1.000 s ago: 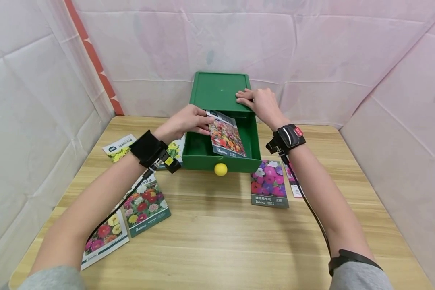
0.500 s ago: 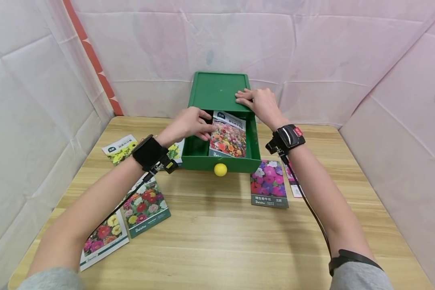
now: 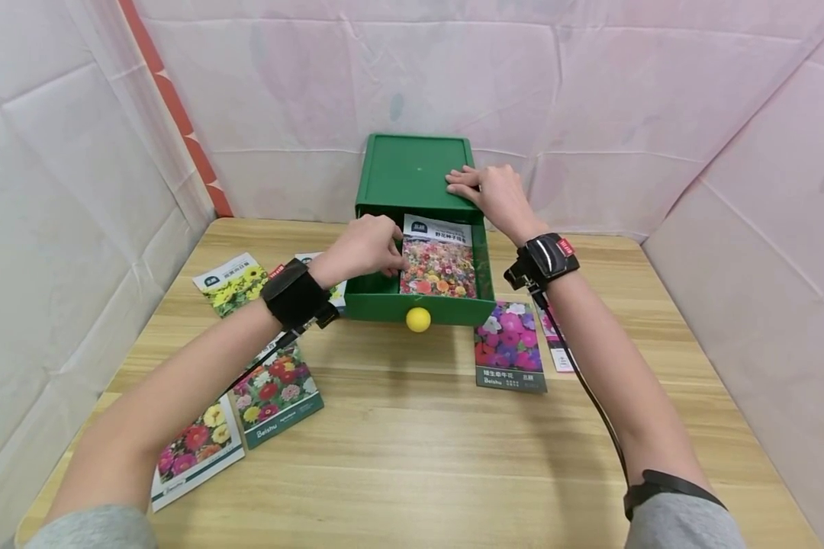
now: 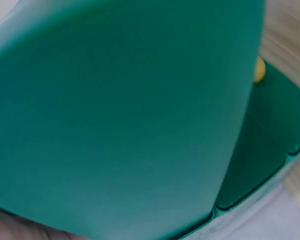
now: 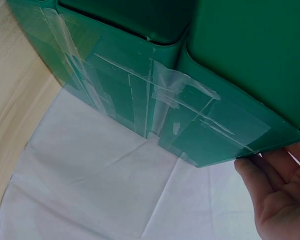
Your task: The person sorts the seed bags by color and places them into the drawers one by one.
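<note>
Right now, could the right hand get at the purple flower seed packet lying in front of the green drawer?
Probably yes: the purple flower seed packet lies uncovered beneath that forearm, and the right hand only rests flat on the green box.

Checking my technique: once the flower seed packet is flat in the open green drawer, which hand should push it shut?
Probably the left hand: it is at the flower seed packet inside the open green plastic drawer, near its yellow round knob. The right hand steadies the cabinet top.
</note>
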